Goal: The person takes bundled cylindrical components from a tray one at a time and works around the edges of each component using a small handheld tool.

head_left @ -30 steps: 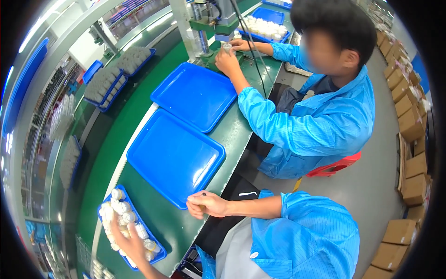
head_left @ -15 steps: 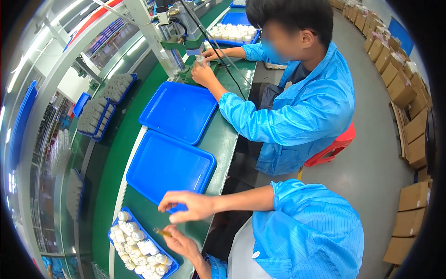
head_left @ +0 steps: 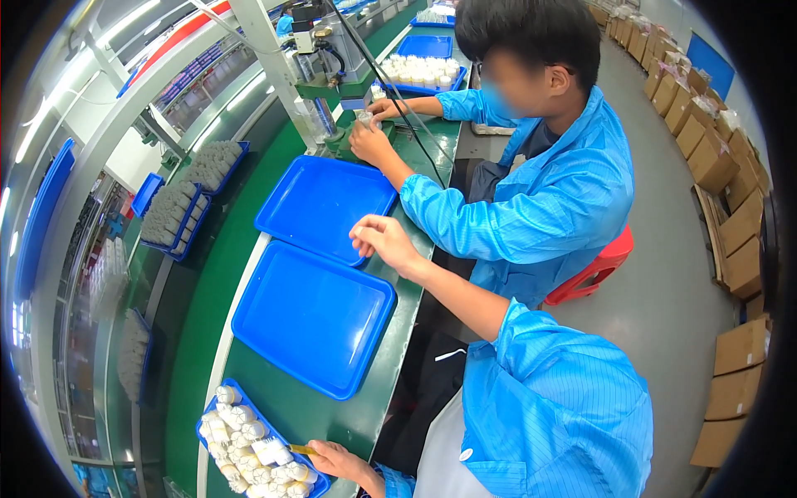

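At the near end of a green workbench [head_left: 347, 422], a worker's left hand [head_left: 336, 459] pinches a slim yellowish strip [head_left: 302, 450] between thumb and fingers, its tip reaching over the right-hand rim of a small blue tray [head_left: 321, 485] heaped with white, tufted cylinders [head_left: 249, 455]. The step in hand appears to be handling at that heap; a careful next move would call for keeping the strip's tip above the rim and off the loose pile.

Beyond it lies a broad blue tray [head_left: 311, 319], then a second blue tray [head_left: 328, 199] just past its far edge. The worker's right hand [head_left: 386, 241] is at the second tray's near right corner, fingers loosely curled; whether they hold anything cannot be told, nor whether they touch the rim.

Green surface shows between the heaped tray and the broad one, while only a narrow strip runs along the workers' edge, leaving most room above the broad tray. Past the right hand, a co-worker's blue sleeve [head_left: 490, 224] crosses that edge toward a bench press [head_left: 336, 62], limiting reach farther along.
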